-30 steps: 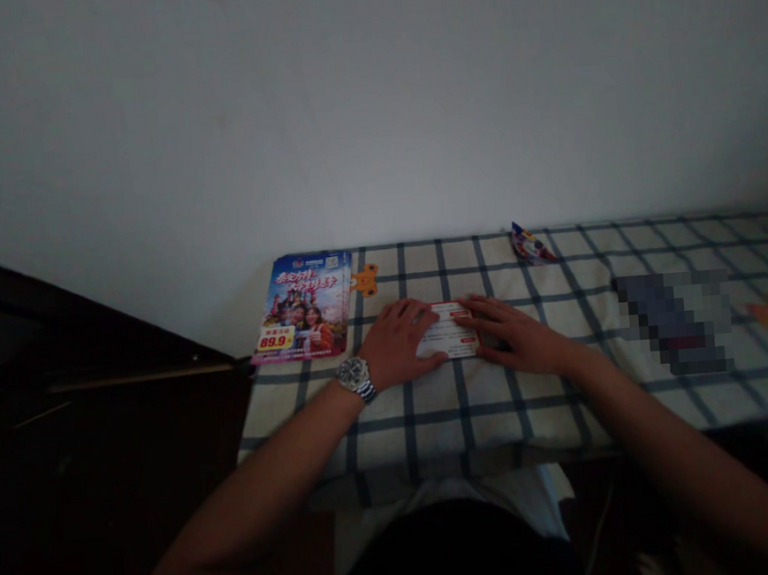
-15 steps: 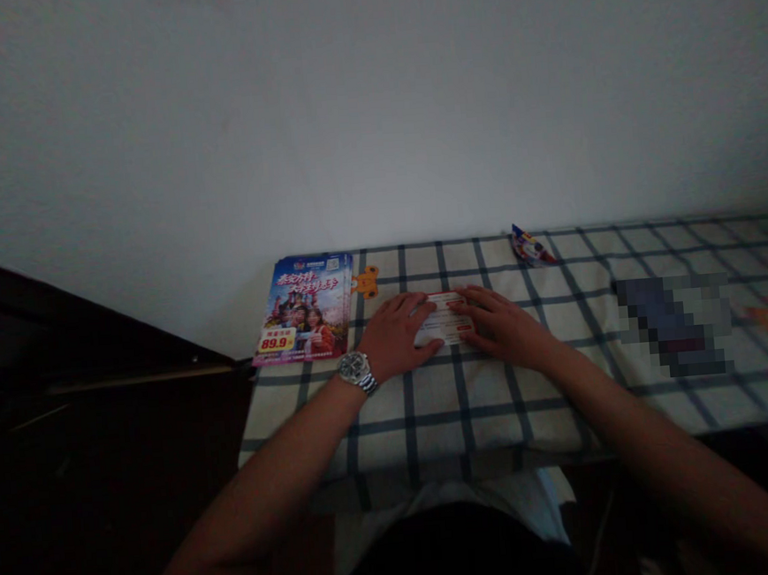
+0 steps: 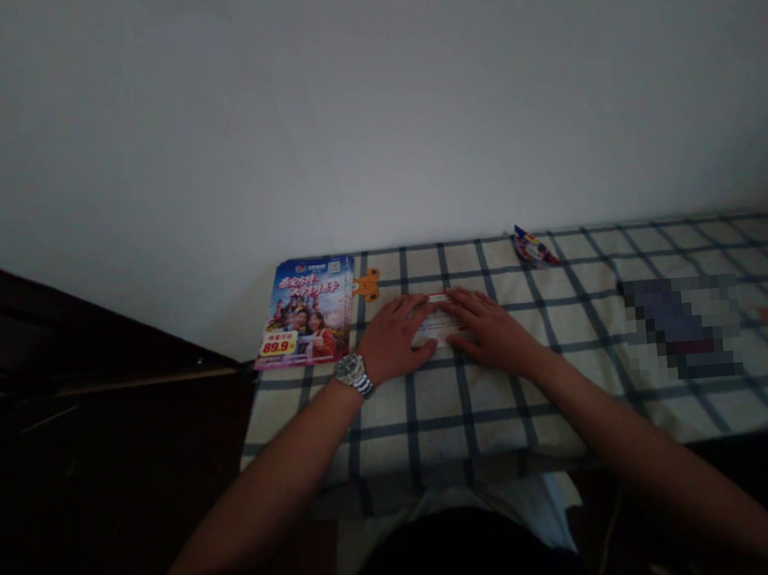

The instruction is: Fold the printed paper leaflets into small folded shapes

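A small piece of printed paper [image 3: 439, 327], white with red bits, lies flat on the checked cloth in front of me. It looks like a folded flyer, but the hands cover most of it. My left hand [image 3: 394, 338], with a metal watch on the wrist, rests on its left side, fingers stretched out and thumb apart. From the right, my right hand [image 3: 492, 330] lies over the other side with its fingers extended and spread. Left of the hands is a stack of colourful flyers [image 3: 307, 320] with a large "89.9" on the top one.
A checked tablecloth [image 3: 434, 416] covers the table, which stands against a pale wall [image 3: 370, 111]. Toward the back lies a crumpled snack wrapper [image 3: 535, 249]. A dark pixelated object [image 3: 676, 322] is at the right. Dark furniture [image 3: 60, 322] stands at the left.
My right hand has slid left across the paper, closer to my left hand, so less of the print shows. The left hand has barely moved. The view has shifted slightly.
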`<move>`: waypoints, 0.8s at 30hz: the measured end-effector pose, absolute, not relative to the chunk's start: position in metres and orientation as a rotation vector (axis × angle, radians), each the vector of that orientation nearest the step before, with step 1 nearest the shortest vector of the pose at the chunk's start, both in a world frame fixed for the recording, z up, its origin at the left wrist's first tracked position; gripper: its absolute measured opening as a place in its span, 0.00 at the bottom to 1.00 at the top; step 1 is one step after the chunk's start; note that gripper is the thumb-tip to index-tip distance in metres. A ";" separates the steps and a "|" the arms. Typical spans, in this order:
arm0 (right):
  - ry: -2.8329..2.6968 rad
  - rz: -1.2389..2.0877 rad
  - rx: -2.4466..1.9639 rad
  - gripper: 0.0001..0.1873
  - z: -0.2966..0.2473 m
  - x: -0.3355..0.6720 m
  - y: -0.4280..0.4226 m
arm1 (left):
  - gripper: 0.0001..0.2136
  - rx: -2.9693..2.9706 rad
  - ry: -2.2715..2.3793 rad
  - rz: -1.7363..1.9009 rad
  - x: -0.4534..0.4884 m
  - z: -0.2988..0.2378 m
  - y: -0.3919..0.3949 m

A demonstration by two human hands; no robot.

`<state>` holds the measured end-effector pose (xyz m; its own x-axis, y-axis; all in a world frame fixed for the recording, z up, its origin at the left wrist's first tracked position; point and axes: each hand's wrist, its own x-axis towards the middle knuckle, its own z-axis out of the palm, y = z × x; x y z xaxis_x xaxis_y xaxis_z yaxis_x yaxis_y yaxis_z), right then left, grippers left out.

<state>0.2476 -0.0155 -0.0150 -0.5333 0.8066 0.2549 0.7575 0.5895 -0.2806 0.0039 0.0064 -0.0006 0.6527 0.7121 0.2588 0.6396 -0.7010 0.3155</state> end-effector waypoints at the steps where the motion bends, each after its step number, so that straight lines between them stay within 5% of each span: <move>1: -2.462 0.189 -1.267 0.34 -0.015 0.247 -0.016 | 0.27 2.671 1.107 0.541 0.003 -0.001 0.007; 24: -2.424 0.193 -1.298 0.35 -0.020 0.245 -0.016 | 0.30 2.704 0.969 0.467 -0.013 -0.003 0.011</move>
<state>0.2454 -0.0164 -0.0201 -0.4993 0.8243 0.2669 0.7716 0.5632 -0.2957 -0.0127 0.0111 -0.0031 0.7306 0.6472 0.2178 0.5736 -0.7547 0.3184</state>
